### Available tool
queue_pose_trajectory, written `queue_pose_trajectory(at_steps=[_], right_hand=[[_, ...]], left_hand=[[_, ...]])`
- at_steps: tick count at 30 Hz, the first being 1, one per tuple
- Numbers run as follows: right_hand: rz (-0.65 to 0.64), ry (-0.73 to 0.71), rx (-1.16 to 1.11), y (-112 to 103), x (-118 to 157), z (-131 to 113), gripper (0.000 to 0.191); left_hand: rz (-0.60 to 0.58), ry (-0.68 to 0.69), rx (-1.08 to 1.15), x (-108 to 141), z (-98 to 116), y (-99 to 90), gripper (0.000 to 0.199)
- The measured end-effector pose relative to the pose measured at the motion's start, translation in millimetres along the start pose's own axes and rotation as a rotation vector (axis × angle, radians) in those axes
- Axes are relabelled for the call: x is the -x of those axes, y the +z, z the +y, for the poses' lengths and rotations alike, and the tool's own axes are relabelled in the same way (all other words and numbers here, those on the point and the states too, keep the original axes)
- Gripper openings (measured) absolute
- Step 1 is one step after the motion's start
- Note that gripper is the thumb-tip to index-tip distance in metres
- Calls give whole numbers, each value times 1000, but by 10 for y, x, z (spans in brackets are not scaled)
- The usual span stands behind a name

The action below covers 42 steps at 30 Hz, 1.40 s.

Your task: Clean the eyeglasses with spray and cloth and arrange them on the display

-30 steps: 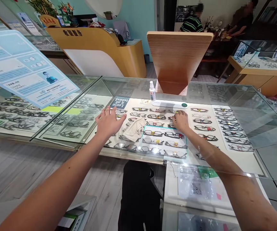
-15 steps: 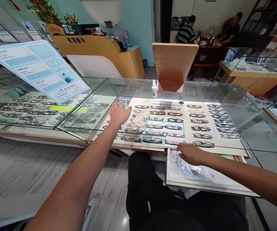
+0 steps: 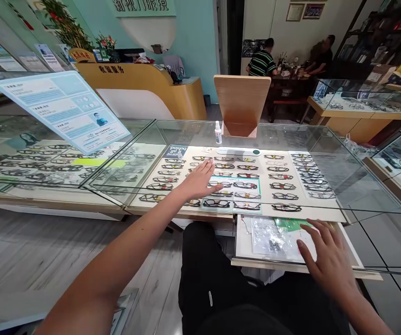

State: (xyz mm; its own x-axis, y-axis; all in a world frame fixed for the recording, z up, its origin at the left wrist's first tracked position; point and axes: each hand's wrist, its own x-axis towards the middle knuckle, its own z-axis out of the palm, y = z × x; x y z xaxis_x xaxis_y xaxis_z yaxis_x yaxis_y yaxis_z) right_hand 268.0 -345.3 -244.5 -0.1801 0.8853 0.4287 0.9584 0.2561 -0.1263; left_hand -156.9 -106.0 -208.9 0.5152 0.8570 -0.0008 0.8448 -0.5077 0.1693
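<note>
My left hand [image 3: 198,180] lies flat with fingers stretched out on or just over the glass top of the display case [image 3: 193,128]; what may be under the palm is hidden. Beneath the glass are rows of eyeglasses [image 3: 283,186]. Fingers apart, my right hand [image 3: 329,256] is above the right side of the pulled-out drawer [image 3: 244,249] and appears to hold nothing. Inside the drawer are clear plastic bags [image 3: 268,237] and a green packet [image 3: 289,224].
A white spray bottle [image 3: 218,133] stands on the glass before a wooden-backed stand [image 3: 241,100]. To the left is a blue-white printed sheet [image 3: 64,109]. Beyond are a wooden counter [image 3: 183,97], another display case [image 3: 371,111] and people at a table [image 3: 262,60].
My left hand has moved right and nearer across the glass. The beige cloth seen beside it is out of sight now. My right hand has moved right and its fingers have spread.
</note>
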Motion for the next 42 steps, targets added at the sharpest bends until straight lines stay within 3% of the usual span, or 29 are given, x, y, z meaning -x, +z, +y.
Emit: queue_pose_trajectory(at_steps=[4, 9, 16, 20, 25, 28, 34, 42], right_hand=[[152, -9, 77, 61, -61, -41, 36], [209, -17, 115, 166, -281, 43, 36], [269, -89, 77, 391, -663, 271, 39], [32, -255, 56, 301, -744, 694, 78], [66, -19, 149, 161, -554, 1494, 95], [77, 49, 155, 184, -445, 1736, 94], [129, 59, 152, 280, -403, 1724, 86], [126, 87, 104, 216, -404, 1678, 83]], left_hand=[[-18, 49, 11, 261, 46, 2, 115], [5, 38, -2, 579, 101, -29, 117], [3, -36, -19, 647, 130, 74, 123], [-22, -19, -23, 655, 107, -49, 123], [-30, -17, -64, 694, 70, -81, 126], [-8, 26, -72, 711, 114, -1, 127], [20, 110, -53, 721, 408, 73, 127], [12, 115, -64, 679, 717, 117, 125]])
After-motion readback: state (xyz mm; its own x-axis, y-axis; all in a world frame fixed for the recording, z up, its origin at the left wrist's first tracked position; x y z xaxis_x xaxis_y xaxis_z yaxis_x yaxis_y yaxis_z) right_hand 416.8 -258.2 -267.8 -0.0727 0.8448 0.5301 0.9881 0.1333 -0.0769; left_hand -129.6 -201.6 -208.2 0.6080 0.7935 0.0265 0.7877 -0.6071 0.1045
